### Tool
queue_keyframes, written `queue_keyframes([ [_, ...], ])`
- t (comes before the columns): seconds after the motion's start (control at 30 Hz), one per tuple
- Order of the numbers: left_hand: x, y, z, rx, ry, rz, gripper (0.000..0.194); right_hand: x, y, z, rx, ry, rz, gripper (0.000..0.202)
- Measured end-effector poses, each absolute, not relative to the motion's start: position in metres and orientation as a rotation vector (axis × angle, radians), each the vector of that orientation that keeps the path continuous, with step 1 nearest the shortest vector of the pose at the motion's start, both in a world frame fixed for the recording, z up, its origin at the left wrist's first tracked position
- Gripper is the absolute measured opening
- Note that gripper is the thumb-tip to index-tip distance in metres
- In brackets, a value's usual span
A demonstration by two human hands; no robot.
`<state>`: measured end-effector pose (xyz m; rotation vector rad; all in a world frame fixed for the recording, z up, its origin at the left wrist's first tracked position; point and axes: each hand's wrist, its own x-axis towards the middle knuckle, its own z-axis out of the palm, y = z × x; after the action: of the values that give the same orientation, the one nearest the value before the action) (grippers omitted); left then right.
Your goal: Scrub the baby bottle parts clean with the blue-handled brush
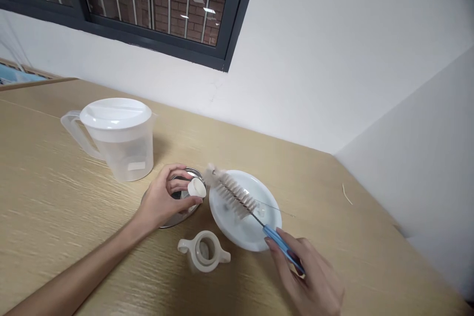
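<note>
Between the thumb and fingers of my left hand is a small white cap, tilted with its opening facing up and toward the brush. Below that hand lies a round metal plate, partly covered by it. My right hand grips the blue handle of a bottle brush, whose white bristles reach over a white bowl and end close to the cap. Near me stands a small cream teapot without a lid, its handle to the left and spout to the right.
A clear plastic pitcher with a white lid stands at the back left. A thin wire lies across the bowl's rim. Some pale string rests on the wooden table at right. Behind are a white wall and a barred window.
</note>
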<state>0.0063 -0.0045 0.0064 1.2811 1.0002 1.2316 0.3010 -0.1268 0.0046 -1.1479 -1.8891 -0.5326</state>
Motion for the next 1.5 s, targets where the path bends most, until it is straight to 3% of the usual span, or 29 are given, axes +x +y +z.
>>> queue_keyframes([
  [0.73,0.001,-0.005,0.012,1.634,1.109,1.183,0.05,0.3,-0.127,0.012,-1.303,-1.734,-0.577,0.023],
  [1.13,0.001,-0.009,0.023,0.958,0.718,0.965,0.06,0.295,-0.132,0.006,-1.219,-1.825,-0.5,0.029],
  [1.33,0.0,-0.011,0.028,0.866,0.701,0.939,0.06,0.304,-0.128,0.005,-1.305,-1.608,-0.549,0.026],
  [1.5,-0.001,-0.008,0.02,0.918,0.688,0.93,0.052,0.302,-0.131,0.002,-1.197,-1.798,-0.488,0.031],
])
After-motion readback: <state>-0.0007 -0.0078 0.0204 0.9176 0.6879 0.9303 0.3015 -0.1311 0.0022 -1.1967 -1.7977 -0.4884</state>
